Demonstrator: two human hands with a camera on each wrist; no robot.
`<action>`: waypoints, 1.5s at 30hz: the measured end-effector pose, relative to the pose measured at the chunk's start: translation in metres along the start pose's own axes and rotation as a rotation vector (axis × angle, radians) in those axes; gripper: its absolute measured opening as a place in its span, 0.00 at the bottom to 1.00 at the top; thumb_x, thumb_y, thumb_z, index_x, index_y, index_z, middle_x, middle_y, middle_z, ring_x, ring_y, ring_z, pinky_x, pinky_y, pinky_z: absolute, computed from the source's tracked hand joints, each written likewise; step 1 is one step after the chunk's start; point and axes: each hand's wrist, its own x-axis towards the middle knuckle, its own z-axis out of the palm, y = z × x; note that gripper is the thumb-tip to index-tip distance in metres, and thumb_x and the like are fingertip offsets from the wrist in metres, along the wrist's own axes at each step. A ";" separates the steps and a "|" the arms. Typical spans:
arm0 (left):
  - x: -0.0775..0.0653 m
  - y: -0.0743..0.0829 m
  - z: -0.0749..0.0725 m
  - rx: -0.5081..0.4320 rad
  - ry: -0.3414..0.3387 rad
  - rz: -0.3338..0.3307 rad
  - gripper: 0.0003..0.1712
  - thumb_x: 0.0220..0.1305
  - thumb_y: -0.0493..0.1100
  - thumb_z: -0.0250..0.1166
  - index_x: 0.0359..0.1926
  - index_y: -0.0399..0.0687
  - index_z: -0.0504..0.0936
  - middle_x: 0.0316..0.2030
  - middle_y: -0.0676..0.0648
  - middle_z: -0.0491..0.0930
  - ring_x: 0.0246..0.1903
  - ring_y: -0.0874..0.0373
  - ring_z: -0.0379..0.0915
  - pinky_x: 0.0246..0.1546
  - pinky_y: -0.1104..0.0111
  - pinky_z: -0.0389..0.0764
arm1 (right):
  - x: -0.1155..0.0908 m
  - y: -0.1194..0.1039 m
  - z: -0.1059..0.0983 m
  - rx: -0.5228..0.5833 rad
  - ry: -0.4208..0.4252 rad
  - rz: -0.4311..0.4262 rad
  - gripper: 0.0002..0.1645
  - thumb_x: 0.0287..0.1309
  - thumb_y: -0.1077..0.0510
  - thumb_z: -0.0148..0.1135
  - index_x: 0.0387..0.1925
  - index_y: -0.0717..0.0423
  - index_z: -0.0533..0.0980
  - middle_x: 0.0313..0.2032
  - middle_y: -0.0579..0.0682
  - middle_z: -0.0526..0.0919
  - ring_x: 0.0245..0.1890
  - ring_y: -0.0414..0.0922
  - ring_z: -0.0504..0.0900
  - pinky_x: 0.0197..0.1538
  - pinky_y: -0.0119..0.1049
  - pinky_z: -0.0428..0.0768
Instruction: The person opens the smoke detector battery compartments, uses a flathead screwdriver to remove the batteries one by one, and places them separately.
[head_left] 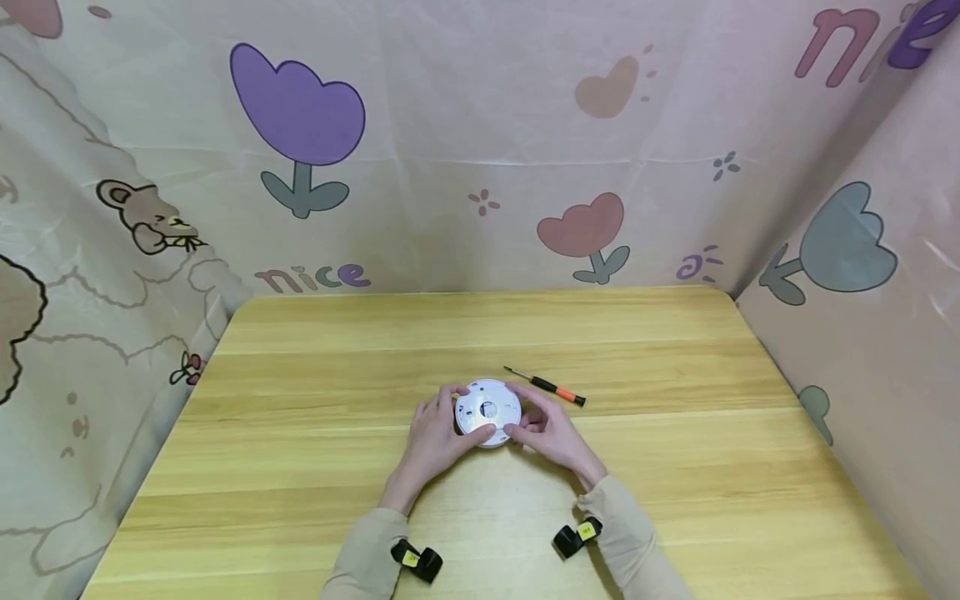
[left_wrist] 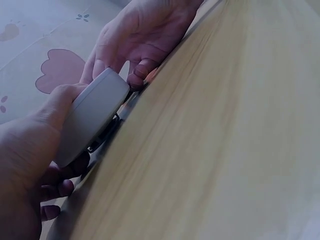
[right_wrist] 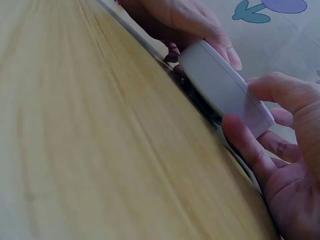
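Observation:
A round white device (head_left: 491,395), much like a smoke detector, has a flat top face with small slots and a hole in its centre. My left hand (head_left: 433,437) grips its left side, thumb over the near top edge and fingers round the far left side. On the right, my right hand (head_left: 553,433) holds the rim between thumb and fingers. The wrist views show a thick white side wall (left_wrist: 95,112) with a seam near the top (right_wrist: 220,62) and a dark underside close to the table.
A small screwdriver (head_left: 557,389) with a black and orange handle lies on the wooden table (head_left: 300,400), just beyond the right hand. Patterned cloth (head_left: 442,108) hangs behind the table and along both sides. Each sleeve carries a black wrist device.

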 end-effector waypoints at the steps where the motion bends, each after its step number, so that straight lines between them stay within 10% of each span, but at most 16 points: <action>1: 0.000 0.000 0.000 0.006 0.002 0.003 0.45 0.53 0.67 0.72 0.62 0.48 0.68 0.51 0.42 0.83 0.54 0.47 0.78 0.61 0.53 0.68 | 0.000 0.000 0.000 0.000 -0.003 -0.003 0.43 0.58 0.65 0.69 0.73 0.61 0.63 0.64 0.68 0.72 0.29 0.35 0.81 0.34 0.28 0.85; 15: 0.001 -0.003 0.002 -0.026 -0.002 0.019 0.41 0.58 0.66 0.69 0.66 0.53 0.69 0.58 0.42 0.81 0.60 0.46 0.76 0.67 0.47 0.65 | 0.004 -0.004 0.005 -0.019 0.075 0.055 0.41 0.55 0.60 0.75 0.69 0.53 0.67 0.54 0.62 0.78 0.23 0.37 0.81 0.24 0.30 0.82; 21: 0.002 -0.003 0.004 -0.049 0.017 0.037 0.42 0.56 0.66 0.71 0.66 0.52 0.71 0.64 0.44 0.76 0.64 0.44 0.70 0.69 0.45 0.64 | 0.003 -0.002 0.001 -0.085 0.094 -0.018 0.40 0.56 0.60 0.74 0.69 0.55 0.69 0.48 0.59 0.82 0.35 0.40 0.81 0.39 0.29 0.83; 36: -0.001 -0.011 0.004 -0.082 -0.065 0.075 0.59 0.36 0.64 0.82 0.69 0.50 0.68 0.65 0.45 0.77 0.69 0.46 0.66 0.68 0.49 0.61 | 0.000 0.001 -0.014 0.076 -0.068 0.002 0.43 0.60 0.70 0.64 0.74 0.65 0.59 0.69 0.70 0.68 0.52 0.32 0.80 0.56 0.25 0.80; 45: -0.002 -0.010 0.003 -0.113 -0.019 0.095 0.54 0.35 0.58 0.84 0.64 0.48 0.71 0.63 0.42 0.80 0.68 0.47 0.69 0.62 0.55 0.63 | 0.001 0.002 -0.014 0.086 -0.049 -0.005 0.40 0.60 0.70 0.61 0.73 0.67 0.60 0.69 0.72 0.67 0.58 0.52 0.81 0.57 0.26 0.81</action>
